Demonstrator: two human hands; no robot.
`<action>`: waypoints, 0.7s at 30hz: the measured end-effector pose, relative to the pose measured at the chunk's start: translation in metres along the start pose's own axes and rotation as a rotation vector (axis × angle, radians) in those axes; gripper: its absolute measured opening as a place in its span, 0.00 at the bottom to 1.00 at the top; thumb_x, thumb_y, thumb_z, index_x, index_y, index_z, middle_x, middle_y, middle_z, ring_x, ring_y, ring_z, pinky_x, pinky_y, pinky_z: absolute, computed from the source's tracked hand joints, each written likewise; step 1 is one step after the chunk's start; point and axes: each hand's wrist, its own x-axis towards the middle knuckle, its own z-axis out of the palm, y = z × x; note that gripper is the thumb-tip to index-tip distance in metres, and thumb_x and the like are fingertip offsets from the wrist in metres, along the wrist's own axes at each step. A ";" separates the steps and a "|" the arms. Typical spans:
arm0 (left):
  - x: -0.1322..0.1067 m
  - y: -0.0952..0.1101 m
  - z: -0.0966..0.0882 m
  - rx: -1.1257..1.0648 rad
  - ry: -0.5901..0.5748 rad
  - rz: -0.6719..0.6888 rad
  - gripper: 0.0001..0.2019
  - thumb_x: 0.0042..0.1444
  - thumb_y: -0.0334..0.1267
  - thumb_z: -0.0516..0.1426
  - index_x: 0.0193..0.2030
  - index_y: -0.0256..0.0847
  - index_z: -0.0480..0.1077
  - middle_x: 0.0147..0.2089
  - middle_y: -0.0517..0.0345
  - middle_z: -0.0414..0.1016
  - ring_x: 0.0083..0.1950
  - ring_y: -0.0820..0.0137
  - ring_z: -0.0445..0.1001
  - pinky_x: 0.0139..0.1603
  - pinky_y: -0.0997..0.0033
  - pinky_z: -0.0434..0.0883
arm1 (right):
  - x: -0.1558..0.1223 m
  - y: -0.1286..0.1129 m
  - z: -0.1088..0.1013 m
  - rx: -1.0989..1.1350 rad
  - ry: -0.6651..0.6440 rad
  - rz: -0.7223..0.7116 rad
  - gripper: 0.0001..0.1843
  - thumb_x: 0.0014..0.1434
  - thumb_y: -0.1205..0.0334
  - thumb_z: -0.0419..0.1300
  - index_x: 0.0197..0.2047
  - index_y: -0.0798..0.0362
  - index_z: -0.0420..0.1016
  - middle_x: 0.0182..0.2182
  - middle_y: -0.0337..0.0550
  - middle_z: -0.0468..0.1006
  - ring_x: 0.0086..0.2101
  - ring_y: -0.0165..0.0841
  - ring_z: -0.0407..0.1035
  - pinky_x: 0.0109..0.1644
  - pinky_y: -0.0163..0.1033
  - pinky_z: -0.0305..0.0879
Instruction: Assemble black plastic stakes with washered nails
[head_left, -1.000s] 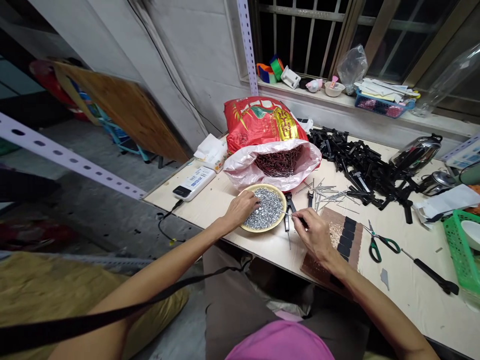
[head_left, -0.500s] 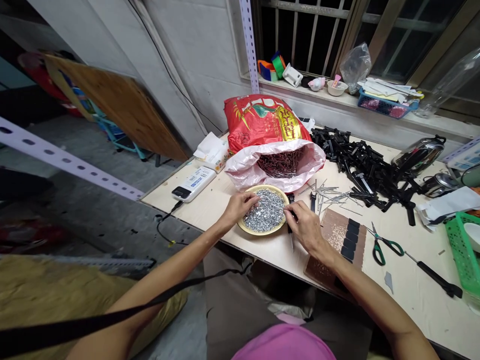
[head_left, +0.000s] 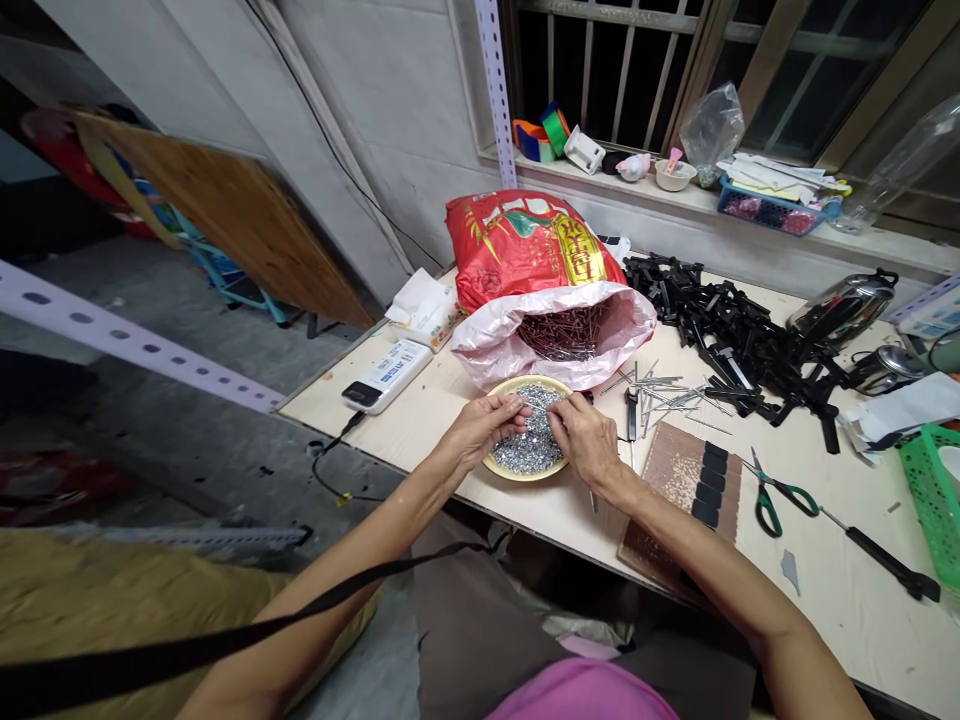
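Note:
A yellow bowl (head_left: 525, 477) full of small shiny silver metal pieces (head_left: 529, 455) sits near the table's front edge. My right hand (head_left: 590, 440) is closed over the bowl's right side, pinching a thin metal rod (head_left: 537, 407) that points left across the bowl. At the rod's other end, above the bowl's left part, my left hand (head_left: 487, 425) pinches with thumb and forefinger; whatever is between them is too small to make out. Beneath my right hand, a metal tip (head_left: 594, 502) sticks out from a mostly hidden tool; whether it is held or lying there, I cannot tell.
Behind the bowl lies a red sack (head_left: 536, 245), its mouth showing dark reddish screw-like pieces (head_left: 562, 333). Loose metal rods (head_left: 667, 390), a black parts heap (head_left: 731, 320), a brown pad (head_left: 675, 490) and green-handled scissors (head_left: 772, 500) are rightward. A power bank (head_left: 388, 375) lies left.
My left hand has lifted from the metal pieces and moved right. My right hand has shifted slightly left, and the rod's left end now meets my left fingertips.

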 end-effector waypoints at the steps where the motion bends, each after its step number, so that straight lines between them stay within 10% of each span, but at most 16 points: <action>1: 0.000 0.000 0.000 -0.013 0.008 -0.007 0.05 0.46 0.26 0.66 0.30 0.31 0.74 0.25 0.57 0.77 0.22 0.80 0.71 0.27 0.82 0.75 | 0.000 0.000 0.000 -0.004 0.003 -0.002 0.07 0.64 0.64 0.54 0.40 0.51 0.74 0.39 0.41 0.77 0.35 0.29 0.72 0.30 0.31 0.59; 21: -0.002 -0.006 0.007 -0.008 0.063 0.120 0.12 0.37 0.34 0.71 0.26 0.32 0.73 0.23 0.61 0.75 0.22 0.80 0.70 0.27 0.81 0.73 | -0.001 -0.007 0.004 -0.112 0.059 0.007 0.10 0.66 0.62 0.52 0.38 0.50 0.74 0.36 0.41 0.76 0.33 0.30 0.70 0.28 0.33 0.55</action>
